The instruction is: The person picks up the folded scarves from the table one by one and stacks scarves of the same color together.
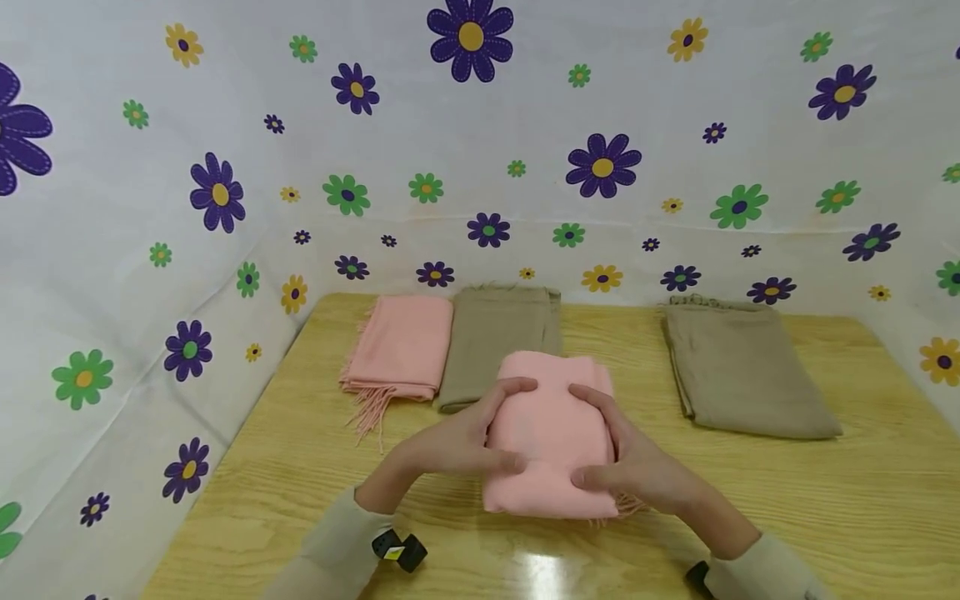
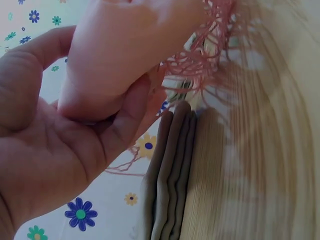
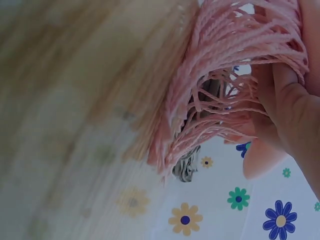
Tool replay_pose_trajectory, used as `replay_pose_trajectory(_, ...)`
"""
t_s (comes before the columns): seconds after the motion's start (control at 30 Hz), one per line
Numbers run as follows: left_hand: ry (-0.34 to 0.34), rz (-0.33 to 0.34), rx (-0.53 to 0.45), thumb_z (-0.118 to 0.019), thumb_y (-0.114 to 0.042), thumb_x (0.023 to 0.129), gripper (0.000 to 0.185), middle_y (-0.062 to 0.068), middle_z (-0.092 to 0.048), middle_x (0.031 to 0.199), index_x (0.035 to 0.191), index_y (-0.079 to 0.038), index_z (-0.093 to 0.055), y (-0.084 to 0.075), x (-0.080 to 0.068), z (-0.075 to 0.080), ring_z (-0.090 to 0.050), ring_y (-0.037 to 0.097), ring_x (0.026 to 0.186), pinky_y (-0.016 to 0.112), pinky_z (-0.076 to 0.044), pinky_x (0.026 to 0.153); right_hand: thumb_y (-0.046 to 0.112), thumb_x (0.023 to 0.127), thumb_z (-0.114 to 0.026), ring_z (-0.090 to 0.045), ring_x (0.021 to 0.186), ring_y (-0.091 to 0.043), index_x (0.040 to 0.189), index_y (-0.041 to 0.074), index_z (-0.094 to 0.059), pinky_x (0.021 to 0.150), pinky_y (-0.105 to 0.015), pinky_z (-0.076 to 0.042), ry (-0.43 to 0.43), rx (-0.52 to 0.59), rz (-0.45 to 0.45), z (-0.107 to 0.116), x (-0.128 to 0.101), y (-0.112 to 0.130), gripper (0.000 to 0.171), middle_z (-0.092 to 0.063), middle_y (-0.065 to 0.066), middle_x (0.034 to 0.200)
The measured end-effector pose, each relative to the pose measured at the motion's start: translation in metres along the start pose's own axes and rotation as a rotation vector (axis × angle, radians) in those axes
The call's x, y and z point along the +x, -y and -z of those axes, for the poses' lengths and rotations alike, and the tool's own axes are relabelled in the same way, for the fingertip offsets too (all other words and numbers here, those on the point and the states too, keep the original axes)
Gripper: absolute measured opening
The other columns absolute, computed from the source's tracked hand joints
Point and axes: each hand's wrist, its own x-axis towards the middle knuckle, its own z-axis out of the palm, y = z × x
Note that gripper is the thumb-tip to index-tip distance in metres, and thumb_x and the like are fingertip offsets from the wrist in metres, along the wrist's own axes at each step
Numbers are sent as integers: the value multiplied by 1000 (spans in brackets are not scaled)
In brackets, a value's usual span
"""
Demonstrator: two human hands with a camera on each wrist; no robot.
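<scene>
Holding: left hand and right hand each clasp a side of the folded pink scarf
Place: between both palms, above the wooden table
Long axis: running away from the person
Fringe: near end, by right thumb

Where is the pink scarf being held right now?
In the head view, the folded pink scarf sits mid-table between the left hand and right hand, before the tan scarf.
</scene>
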Motion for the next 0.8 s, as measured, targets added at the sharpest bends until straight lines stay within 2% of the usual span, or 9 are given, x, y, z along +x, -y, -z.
replay_pose_trajectory(0.13, 95, 31, 89, -69, -38, 91, 88, 12, -35, 147, 152, -45, -6, 2, -9, 4, -50, 15, 121, 31, -41, 101, 11, 86, -77, -61, 99, -31, 154, 40, -17, 74, -38, -56, 32, -56, -72, -6, 0, 1, 95, -23, -26, 140)
replay_pose_trajectory(0.27, 162, 31, 140, -69, -33, 90, 93, 13, -38, 147, 156, -36, -3, 5, -17, 6, -48, 13, 123, 30, -39, 105, 20, 86, -78, -55, 106, -29, 154, 39, -17, 81, -35, -51, 71, -214, -97, -12, 2, 0, 93, -25, -22, 143)
replay_pose_trajectory(0.37, 193, 32, 160, -70, -31, 88, 96, 15, -37, 148, 157, -30, -3, 7, -20, 8, -47, 12, 124, 30, -37, 108, 25, 87, -77, -48, 117, -26, 156, 35, -16, 93, -33, -44, 119, -332, -88, -15, 5, -1, 93, -28, -20, 148)
replay_pose_trajectory(0.5, 235, 31, 159, -70, -30, 87, 97, 15, -32, 153, 158, -27, -3, 9, -23, 10, -44, 13, 128, 31, -33, 111, 32, 89, -74, -49, 117, -20, 158, 28, -13, 98, -34, -42, 213, -501, -93, -16, 10, 6, 92, -38, -19, 147)
replay_pose_trajectory(0.57, 253, 28, 163, -69, -32, 88, 97, 15, -31, 154, 158, -25, -3, 9, -24, 12, -42, 12, 131, 32, -32, 112, 35, 90, -72, -55, 108, -15, 159, 23, -12, 94, -32, -45, 262, -591, -93, -16, 12, 13, 92, -53, -13, 134)
replay_pose_trajectory(0.63, 268, 31, 174, -69, -34, 88, 95, 14, -35, 153, 158, -23, -5, 11, -25, 13, -43, 12, 130, 31, -33, 111, 34, 90, -72, -58, 90, -10, 159, 19, -14, 85, -29, -48, 297, -654, -108, -17, 15, 18, 91, -64, -4, 107)
replay_pose_trajectory(0.73, 275, 37, 194, -68, -36, 90, 90, 12, -42, 147, 157, -20, -10, 14, -26, 13, -48, 10, 123, 29, -37, 108, 33, 89, -73, -55, 69, -6, 159, 19, -16, 72, -26, -49, 317, -689, -138, -21, 18, 20, 90, -57, 7, 74)
replay_pose_trajectory(0.8, 282, 51, 194, -67, -37, 91, 85, 9, -45, 144, 156, -21, -15, 16, -28, 13, -50, 8, 117, 27, -40, 104, 34, 89, -73, -52, 62, -5, 158, 21, -18, 67, -25, -48, 317, -712, -159, -23, 18, 18, 90, -50, 8, 65)
